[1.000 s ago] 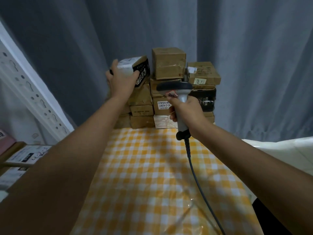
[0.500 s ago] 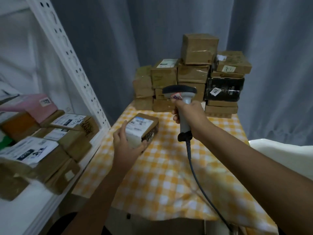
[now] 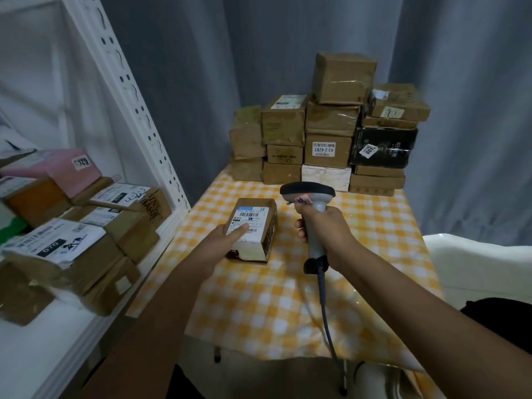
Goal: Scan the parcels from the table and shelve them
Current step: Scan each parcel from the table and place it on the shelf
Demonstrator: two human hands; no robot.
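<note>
A small brown parcel point(image 3: 259, 223) with a white barcode label on top is over the yellow checked tablecloth point(image 3: 374, 234). My left hand point(image 3: 230, 240) grips its near left side, thumb on the label. To its right my right hand point(image 3: 322, 228) is closed around the handle of a grey barcode scanner point(image 3: 312, 197); the scanner head sits just right of the parcel's far end, and its cable point(image 3: 328, 321) hangs toward me. A stack of several brown, white and black parcels point(image 3: 328, 139) stands at the table's far edge.
A white metal shelf unit point(image 3: 138, 116) stands on the left; its shelf point(image 3: 43, 349) holds several labelled parcels point(image 3: 95, 226), including a pink one point(image 3: 57, 171). Grey curtains hang behind the table. A white object point(image 3: 475, 263) lies at the right.
My left hand took the small parcel off the top of the stack and brought it down toward me, label up, beside the scanner. The view swung left and the shelf came into sight.
</note>
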